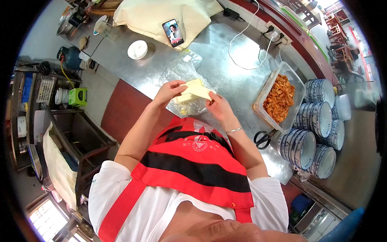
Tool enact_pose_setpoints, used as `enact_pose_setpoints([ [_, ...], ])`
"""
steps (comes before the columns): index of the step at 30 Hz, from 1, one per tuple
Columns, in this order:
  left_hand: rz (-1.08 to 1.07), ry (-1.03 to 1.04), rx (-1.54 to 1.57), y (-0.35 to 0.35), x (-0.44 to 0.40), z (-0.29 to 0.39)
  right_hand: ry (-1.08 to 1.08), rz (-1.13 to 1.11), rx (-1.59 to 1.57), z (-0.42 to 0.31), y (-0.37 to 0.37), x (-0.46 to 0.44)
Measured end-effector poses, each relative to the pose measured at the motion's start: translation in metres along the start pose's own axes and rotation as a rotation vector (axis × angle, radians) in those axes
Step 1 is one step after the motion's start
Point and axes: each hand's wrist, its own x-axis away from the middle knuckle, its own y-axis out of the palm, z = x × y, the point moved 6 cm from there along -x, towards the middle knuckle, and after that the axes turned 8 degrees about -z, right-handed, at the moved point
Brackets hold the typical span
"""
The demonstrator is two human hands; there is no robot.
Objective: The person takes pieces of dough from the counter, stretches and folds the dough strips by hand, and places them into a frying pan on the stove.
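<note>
Pale yellow sheet (199, 92): held between your two hands, above the metal bench (219, 52), near its edge on your side. Your left hand (167, 94) is nearly closed, thumb and fingers pinching the left end; your right hand (221, 108) pinches the right end, with only the sheet's thickness between the tips. Key relation: the long axis runs from hand to hand, left end slightly farther from your body, right end nearer. Neither hand is nearer; both touch it. Beneath: more pale pieces (184, 98) on clear plastic wrapping (181, 69). Phone (174, 34) beyond the wrapping; plastic tub (269, 118) of orange-red food well to your right.
</note>
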Motion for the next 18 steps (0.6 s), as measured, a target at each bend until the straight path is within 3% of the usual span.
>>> enact_pose_setpoints([
  [1, -0.002, -0.002, 0.002, -0.003, 0.000, -0.009, 0.000, 0.004, -0.001, 0.002, -0.001, 0.004],
  [3, 0.115, -0.005, 0.013, -0.014, 0.000, -0.023, -0.172, 0.138, 0.547, -0.014, -0.003, 0.014],
  [4, 0.114, -0.003, 0.014, -0.012, -0.002, -0.031, -0.174, 0.139, 0.549, -0.012, -0.002, 0.014],
  [6, 0.247, 0.032, 0.264, -0.014, -0.006, -0.050, -0.425, 0.290, 0.677, -0.024, 0.000, 0.020],
  [11, 0.516, 0.136, 0.308, -0.018, -0.012, -0.066, -0.509, 0.424, 0.748, -0.031, -0.001, 0.035],
  [15, 0.713, 0.257, 0.036, -0.038, -0.003, -0.050, -0.584, 0.522, 0.880, -0.043, -0.012, 0.046],
  [17, 0.754, 0.469, -0.400, -0.045, 0.006, -0.024, -0.649, 0.531, 0.854, -0.053, -0.022, 0.052],
  [18, 0.755, 0.471, -0.402, -0.053, 0.009, -0.021, -0.674, 0.557, 0.824, -0.060, -0.023, 0.062],
])
